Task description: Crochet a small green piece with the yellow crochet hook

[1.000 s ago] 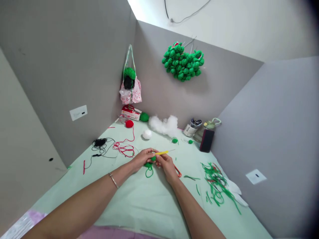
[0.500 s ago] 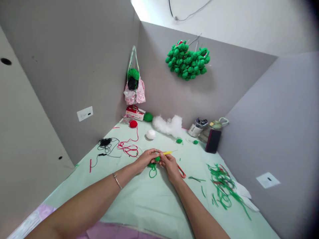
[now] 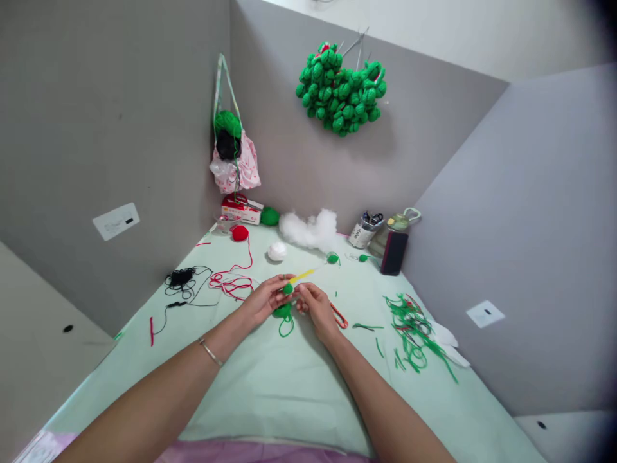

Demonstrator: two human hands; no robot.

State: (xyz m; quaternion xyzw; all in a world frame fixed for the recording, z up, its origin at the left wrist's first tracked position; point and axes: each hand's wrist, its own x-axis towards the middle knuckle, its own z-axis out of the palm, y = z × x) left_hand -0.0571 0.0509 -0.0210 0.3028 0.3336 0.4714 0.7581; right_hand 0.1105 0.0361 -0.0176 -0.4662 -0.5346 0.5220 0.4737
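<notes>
My left hand is closed around a small green crocheted ball. A yellow-handled crochet hook lies along the top of these fingers, its thin metal end pointing away to the right. Close beside the ball, my right hand has its thumb and fingers pinched together; what is between them is too small to make out. Below the hands a clump of green yarn rests on the cloth, with a loose loop trailing toward me.
Orange-handled snips lie right of my right hand. Green yarn scraps spread at right; red yarn and black yarn lie left. White stuffing, a phone and a jar stand along the back.
The view has shifted, so the scene sits further left and higher. My right fingers have come off the yellow hook, which now lies at the left hand, tilted more upward.
</notes>
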